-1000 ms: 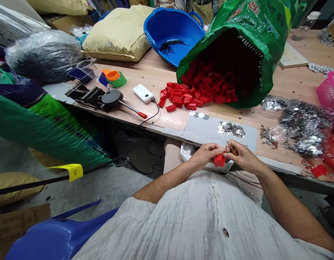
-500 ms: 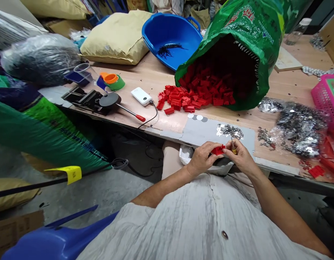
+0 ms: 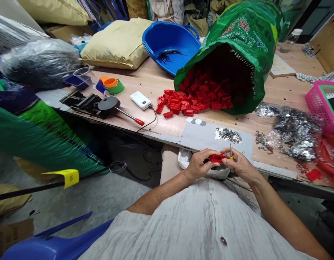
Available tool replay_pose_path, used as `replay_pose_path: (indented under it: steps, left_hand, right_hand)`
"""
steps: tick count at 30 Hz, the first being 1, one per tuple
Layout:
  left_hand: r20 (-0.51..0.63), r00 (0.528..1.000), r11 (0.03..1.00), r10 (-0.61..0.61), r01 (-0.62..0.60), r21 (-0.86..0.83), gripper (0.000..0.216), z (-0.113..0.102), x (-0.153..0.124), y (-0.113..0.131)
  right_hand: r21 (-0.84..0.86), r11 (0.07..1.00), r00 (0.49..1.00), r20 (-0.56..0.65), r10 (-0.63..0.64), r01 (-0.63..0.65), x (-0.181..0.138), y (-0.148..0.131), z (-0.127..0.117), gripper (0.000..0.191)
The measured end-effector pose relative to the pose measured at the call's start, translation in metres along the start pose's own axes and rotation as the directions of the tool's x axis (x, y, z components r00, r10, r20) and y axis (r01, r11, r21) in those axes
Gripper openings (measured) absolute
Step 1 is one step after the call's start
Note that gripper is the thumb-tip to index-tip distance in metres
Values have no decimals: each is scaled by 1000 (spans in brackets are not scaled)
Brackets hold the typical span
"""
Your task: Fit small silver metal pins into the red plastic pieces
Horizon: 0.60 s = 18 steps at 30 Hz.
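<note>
My left hand is closed on a red plastic part, an open block-like housing, held above my lap at the table edge. My right hand grips a small screwdriver-like tool with a yellow handle, its thin metal tip pointing up. The fingertips of that hand also touch the right end of the red part. Just beyond my hands, a pile of small shiny metal pieces lies on a grey sheet. Many similar red parts spill from a green sack.
A blue basin holds black strands. To the left are a black hand press with a red-tipped lever and a white power bank. Clear bags of metal pieces and a pink basket stand right.
The red part has turned in my fingers and shows more of its open side. The tool now stands more upright. My view has shifted slightly.
</note>
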<state>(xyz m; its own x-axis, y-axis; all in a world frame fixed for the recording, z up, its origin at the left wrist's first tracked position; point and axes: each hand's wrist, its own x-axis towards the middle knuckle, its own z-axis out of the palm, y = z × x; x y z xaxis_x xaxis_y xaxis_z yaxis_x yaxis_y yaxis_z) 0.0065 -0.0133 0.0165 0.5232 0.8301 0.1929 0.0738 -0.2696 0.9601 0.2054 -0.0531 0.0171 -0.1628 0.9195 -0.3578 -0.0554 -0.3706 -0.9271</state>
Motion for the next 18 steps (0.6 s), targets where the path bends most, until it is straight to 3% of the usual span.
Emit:
replay_pose_path:
  steps: [7, 9, 11, 12, 14, 16, 18]
  left_hand:
    - [1, 992, 965, -129, 126, -231, 35, -7, -1, -17]
    - [0, 980, 927, -199, 188, -325, 37, -8, 1, -20]
    - [-35, 970, 894, -241, 208, -397, 37, -10, 3, -22]
    - [-69, 966, 887, -248, 198, -418, 38, -11, 4, -23]
    - [-141, 958, 888, -250, 169, -427, 40, -14, 6, -24]
    - [-192, 951, 909, -243, 154, -386, 42, -17, 7, -25]
    - [-226, 951, 941, -210, 134, -312, 43, -20, 7, -27]
  right_hand:
    - [55, 999, 993, 114, -6, 0, 4, 1, 4, 45]
    - [-42, 999, 990, 140, -17, 23, 10, -5, 0, 48]
    - [-241, 966, 995, 53, -82, 93, 20, -12, -7, 45]
    - [-380, 916, 987, -42, -154, 126, 26, -15, -12, 39]
    - [-678, 727, 922, -206, -328, 107, 41, -21, -21, 24]
    - [-850, 524, 868, -223, -444, 50, 57, -23, -27, 17]
    - [-923, 385, 864, -179, -471, 19, 70, -25, -28, 16]
